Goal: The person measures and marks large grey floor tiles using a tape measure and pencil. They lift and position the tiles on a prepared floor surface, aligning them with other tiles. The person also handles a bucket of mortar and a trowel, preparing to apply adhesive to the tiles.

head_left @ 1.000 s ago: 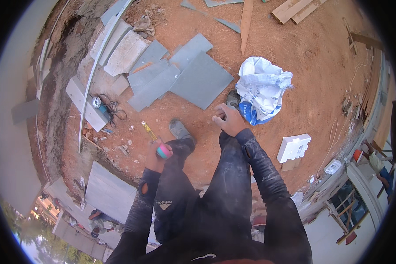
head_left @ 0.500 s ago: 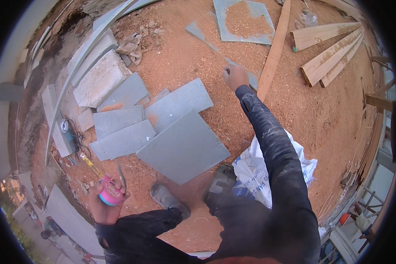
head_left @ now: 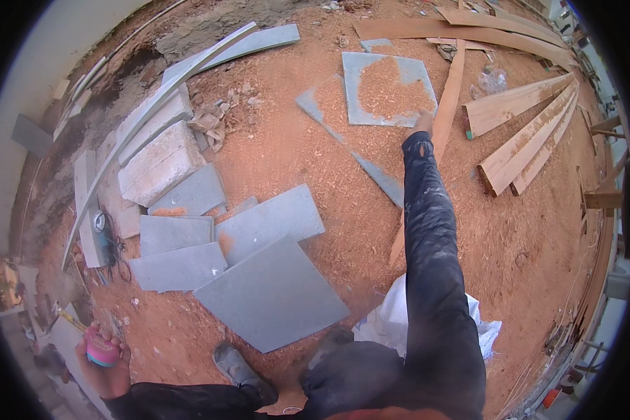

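Note:
My left hand (head_left: 106, 364) is wrapped round a pink and light-blue tape measure (head_left: 103, 351) at the lower left. A short length of yellow blade (head_left: 72, 320) sticks out of it, up and to the left. My right arm is stretched far forward. My right hand (head_left: 422, 123) is at the near right corner of a square grey slab (head_left: 360, 105) strewn with sawdust. Its fingers are small and partly hidden, so I cannot tell whether they touch the slab. Several plain grey slabs (head_left: 273, 294) lie overlapping before my feet.
A long plank (head_left: 449, 98) lies right of the sawdust-covered slab, with several boards (head_left: 528, 140) fanned beyond. White sacking (head_left: 392, 315) lies under my right arm. Left are pale blocks (head_left: 162, 162), a long curved strip (head_left: 147, 119) and a corded power tool (head_left: 103, 241). Sawdust covers reddish ground.
My right hand has reached farther forward, to the sawdust-covered slab. The view has tilted up, so the ground lies lower in it. My left hand keeps the tape measure, now lower and farther left.

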Action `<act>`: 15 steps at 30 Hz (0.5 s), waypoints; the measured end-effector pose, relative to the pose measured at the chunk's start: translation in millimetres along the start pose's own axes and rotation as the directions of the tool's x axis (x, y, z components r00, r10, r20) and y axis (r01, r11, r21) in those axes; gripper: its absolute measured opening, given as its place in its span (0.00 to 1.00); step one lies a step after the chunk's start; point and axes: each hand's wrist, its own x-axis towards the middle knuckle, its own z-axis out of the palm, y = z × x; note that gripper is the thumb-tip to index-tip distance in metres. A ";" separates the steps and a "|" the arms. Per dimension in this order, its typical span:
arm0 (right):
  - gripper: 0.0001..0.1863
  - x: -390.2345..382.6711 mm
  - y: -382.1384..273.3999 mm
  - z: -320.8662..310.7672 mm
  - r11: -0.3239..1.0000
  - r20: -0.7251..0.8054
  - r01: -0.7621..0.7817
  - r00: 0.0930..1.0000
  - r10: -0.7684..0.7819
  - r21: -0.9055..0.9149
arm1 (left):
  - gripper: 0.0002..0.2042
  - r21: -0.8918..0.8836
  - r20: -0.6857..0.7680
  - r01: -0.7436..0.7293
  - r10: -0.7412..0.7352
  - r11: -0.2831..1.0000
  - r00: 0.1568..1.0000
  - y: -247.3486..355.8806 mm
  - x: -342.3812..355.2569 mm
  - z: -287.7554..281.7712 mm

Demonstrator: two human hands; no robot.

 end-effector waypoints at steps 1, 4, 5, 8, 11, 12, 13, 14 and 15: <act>0.35 5.1 -2.8 -1.9 1.000 0.057 0.008 0.998 -0.007 -0.020 | 0.16 -0.005 -0.010 0.018 -0.018 1.000 1.000 -1.3 -2.4 -1.5; 0.35 9.2 -2.7 -16.8 0.996 0.253 0.077 0.965 -0.062 -0.049 | 0.16 -0.003 -0.004 -0.005 0.005 1.000 1.000 -1.4 -11.4 -12.1; 0.35 9.5 -2.8 -21.0 0.997 0.262 0.048 0.965 -0.030 -0.061 | 0.16 -0.017 0.008 0.001 -0.001 1.000 1.000 -1.7 -14.2 -16.2; 0.34 8.2 2.1 -22.0 0.993 0.304 -0.043 0.950 0.075 -0.111 | 0.16 -0.090 0.007 -0.010 0.011 0.996 1.000 -3.1 -21.1 -24.8; 0.32 -0.6 21.6 -1.1 0.993 0.181 0.010 0.983 0.011 -0.117 | 0.16 -0.139 0.105 -0.045 0.060 0.989 0.993 -4.9 -27.9 -28.0; 0.31 -6.3 26.9 7.2 0.988 0.120 0.052 0.992 -0.035 -0.147 | 0.16 -0.137 0.079 -0.065 0.076 0.988 0.994 -5.0 -30.6 -29.1; 0.29 -16.4 36.5 11.9 0.980 0.061 0.090 0.995 -0.080 -0.180 | 0.15 -0.148 0.067 -0.080 0.091 0.986 0.994 -4.4 -33.8 -30.7; 0.28 -28.6 43.0 17.4 0.971 -0.015 0.118 0.992 -0.124 -0.209 | 0.15 -0.172 0.084 -0.084 0.100 0.982 0.991 -3.2 -36.5 -32.7; 0.26 -42.7 44.1 23.0 0.928 0.015 0.217 0.975 -0.223 -0.302 | 0.15 -0.170 0.050 -0.108 0.118 0.980 0.992 -1.9 -40.1 -35.4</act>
